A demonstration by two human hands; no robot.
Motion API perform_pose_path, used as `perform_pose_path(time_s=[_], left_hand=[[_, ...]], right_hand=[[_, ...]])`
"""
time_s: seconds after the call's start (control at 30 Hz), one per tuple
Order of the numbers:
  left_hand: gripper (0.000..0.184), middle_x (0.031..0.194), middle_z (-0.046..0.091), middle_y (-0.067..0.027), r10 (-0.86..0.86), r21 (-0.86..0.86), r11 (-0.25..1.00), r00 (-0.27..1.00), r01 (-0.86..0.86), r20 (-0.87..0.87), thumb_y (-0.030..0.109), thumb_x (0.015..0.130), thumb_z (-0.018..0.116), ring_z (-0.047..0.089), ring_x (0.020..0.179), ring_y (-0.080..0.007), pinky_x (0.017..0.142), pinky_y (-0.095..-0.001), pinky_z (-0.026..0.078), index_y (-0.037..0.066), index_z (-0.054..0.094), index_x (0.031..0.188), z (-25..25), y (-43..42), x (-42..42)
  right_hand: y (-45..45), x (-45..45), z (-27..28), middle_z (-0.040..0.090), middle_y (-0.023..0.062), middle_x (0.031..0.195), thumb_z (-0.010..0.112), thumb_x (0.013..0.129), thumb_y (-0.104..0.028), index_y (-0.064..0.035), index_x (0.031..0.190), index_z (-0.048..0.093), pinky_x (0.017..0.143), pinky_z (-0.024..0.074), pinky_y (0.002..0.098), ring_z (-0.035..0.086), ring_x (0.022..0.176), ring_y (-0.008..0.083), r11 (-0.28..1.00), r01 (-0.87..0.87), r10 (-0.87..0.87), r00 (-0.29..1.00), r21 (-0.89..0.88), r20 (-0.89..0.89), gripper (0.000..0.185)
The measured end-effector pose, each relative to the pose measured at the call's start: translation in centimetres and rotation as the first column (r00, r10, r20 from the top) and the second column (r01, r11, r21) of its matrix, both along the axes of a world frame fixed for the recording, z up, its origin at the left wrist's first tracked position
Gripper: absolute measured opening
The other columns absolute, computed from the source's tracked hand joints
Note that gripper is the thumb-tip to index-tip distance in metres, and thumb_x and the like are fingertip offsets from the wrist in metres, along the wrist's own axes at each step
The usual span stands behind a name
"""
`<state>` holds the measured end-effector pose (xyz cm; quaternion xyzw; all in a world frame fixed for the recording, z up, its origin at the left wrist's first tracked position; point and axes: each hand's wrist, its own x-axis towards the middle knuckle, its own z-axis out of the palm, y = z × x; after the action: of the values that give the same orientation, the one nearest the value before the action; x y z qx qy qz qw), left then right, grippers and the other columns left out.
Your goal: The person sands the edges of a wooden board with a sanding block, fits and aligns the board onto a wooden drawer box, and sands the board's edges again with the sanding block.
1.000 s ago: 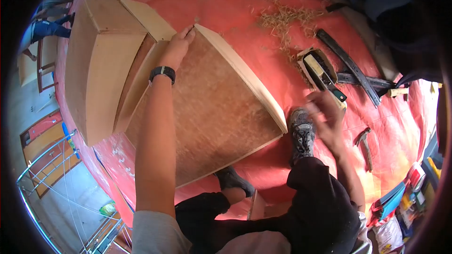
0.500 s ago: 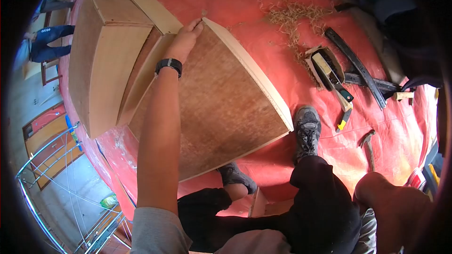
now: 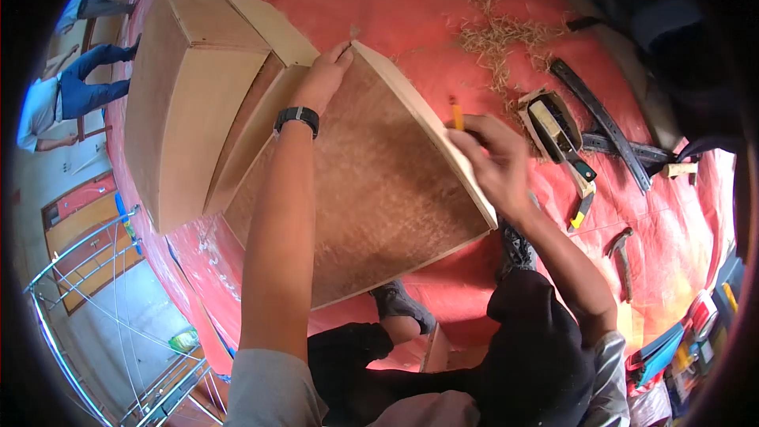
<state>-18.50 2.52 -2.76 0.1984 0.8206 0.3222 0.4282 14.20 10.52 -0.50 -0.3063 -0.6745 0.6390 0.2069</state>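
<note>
My left hand (image 3: 326,79), with a black watch at the wrist, is closed on the top corner of a plywood box (image 3: 371,166), whose brown face is towards me. Its pale long edge (image 3: 423,122) slants down to the right. Between the fingers of my right hand (image 3: 496,160) is a yellow-orange pencil (image 3: 458,115) with a reddish end. That hand is beside the pale edge; whether the pencil touches the wood I cannot tell. Another wooden box (image 3: 209,111) stands to the left.
Red sheeting (image 3: 419,24) covers the work surface. Wood shavings (image 3: 506,35) lie at the back. Right of my hand are a carton of tools (image 3: 545,122), a dark curved bar (image 3: 601,122) and a hammer (image 3: 622,257). People (image 3: 87,83) stand at the far left, beyond a metal railing (image 3: 55,332).
My right hand has come into view from below, bringing the pencil to the box's right edge. My left hand keeps its grip on the corner. The view has shifted slightly.
</note>
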Motion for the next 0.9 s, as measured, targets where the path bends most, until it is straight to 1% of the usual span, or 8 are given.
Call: perform_pose_path(time_s=[0.1,0.2,0.43,0.5,0.7,0.8,0.87,0.9], left_hand=[[0.058,0.162,0.05,-0.0063,-0.012,0.046,0.999,1.0,0.011,0.02,0.033,0.112,0.055,0.039,0.152,-0.0183,0.125,-0.0348,0.027,0.004,0.044,0.161,-0.4,-0.4,-0.1],[0.058,0.161,0.051,-0.0066,-0.012,0.052,0.999,1.0,0.012,0.01,0.034,0.112,0.055,0.039,0.151,-0.0179,0.125,-0.0345,0.027,0.004,0.045,0.161,-0.3,-0.4,-0.1],[0.06,0.164,0.047,-0.0101,0.015,0.061,0.998,0.999,-0.017,0.041,0.035,0.113,0.054,0.036,0.154,-0.0206,0.126,-0.0357,0.026,0.003,0.042,0.162,-0.4,-0.4,0.0],[0.061,0.165,0.046,-0.0105,0.03,0.047,0.998,0.999,-0.031,0.028,0.035,0.113,0.054,0.036,0.155,-0.021,0.126,-0.036,0.025,0.003,0.041,0.163,0.2,-0.2,0.5],[0.062,0.166,0.045,-0.0107,0.014,0.052,0.999,1.0,-0.015,0.016,0.036,0.113,0.054,0.035,0.155,-0.0214,0.126,-0.0365,0.025,0.003,0.04,0.163,0.1,-0.2,0.5],[0.062,0.166,0.045,-0.0104,0.013,0.04,0.999,1.0,-0.013,0.011,0.036,0.113,0.054,0.035,0.155,-0.0213,0.126,-0.0363,0.025,0.003,0.04,0.163,0.4,-0.3,0.7],[0.061,0.165,0.046,-0.0099,-0.004,0.046,0.999,1.0,0.003,0.015,0.036,0.112,0.054,0.036,0.155,-0.0208,0.126,-0.0359,0.026,0.004,0.041,0.163,0.2,-0.3,0.3],[0.061,0.165,0.047,-0.0095,0.007,0.04,0.999,1.0,-0.008,0.015,0.036,0.112,0.054,0.036,0.155,-0.0206,0.125,-0.0356,0.026,0.004,0.042,0.163,0.2,-0.2,0.3]], right_hand=[[-1.6,-3.6,-4.0,0.076,0.0157,0.103,0.071,0.096,-0.008,0.0011,0.112,0.077,0.076,0.0565,0.0352,0.073,0.086,0.0243,0.998,0.038,-0.03,0.983,0.042,-0.181,0.019],[-1.3,-4.2,-4.3,0.076,0.0178,0.103,0.071,0.096,-0.007,0.0005,0.114,0.076,0.076,0.0576,0.0369,0.074,0.087,0.0287,0.993,-0.07,0.08,0.991,0.095,-0.108,0.021],[-1.1,-5.3,-4.5,0.073,0.016,0.103,0.07,0.092,-0.006,-0.0015,0.116,0.077,0.079,0.0574,0.0413,0.07,0.094,0.0341,0.926,-0.122,0.178,0.976,0.358,-0.129,0.025],[-0.9,-5.4,-4.3,0.071,0.0155,0.102,0.069,0.091,-0.007,-0.0024,0.116,0.077,0.082,0.0564,0.0429,0.069,0.096,0.0344,0.901,-0.186,0.227,0.972,0.392,-0.059,0.026],[-0.6,-5.6,-5.0,0.07,0.0166,0.104,0.066,0.091,-0.006,-0.0019,0.115,0.075,0.084,0.0559,0.044,0.068,0.097,0.0353,0.896,-0.235,0.308,0.941,0.377,-0.144,0.026],[0.2,-4.9,-5.1,0.071,0.0175,0.103,0.068,0.09,-0.006,-0.0019,0.114,0.076,0.083,0.0567,0.0455,0.07,0.096,0.0358,0.814,-0.135,0.087,0.99,0.565,0.112,0.025],[2.3,-3.3,-3.9,0.074,0.0187,0.104,0.069,0.091,-0.007,-0.002,0.112,0.077,0.083,0.0579,0.044,0.072,0.094,0.0356,0.929,0.073,-0.107,0.991,0.364,0.074,0.023],[3.2,-2.4,-3.6,0.075,0.0184,0.105,0.071,0.093,-0.007,-0.0014,0.113,0.077,0.084,0.0579,0.0391,0.074,0.093,0.0304,0.917,0.185,-0.198,0.98,0.355,0.0,0.021]])
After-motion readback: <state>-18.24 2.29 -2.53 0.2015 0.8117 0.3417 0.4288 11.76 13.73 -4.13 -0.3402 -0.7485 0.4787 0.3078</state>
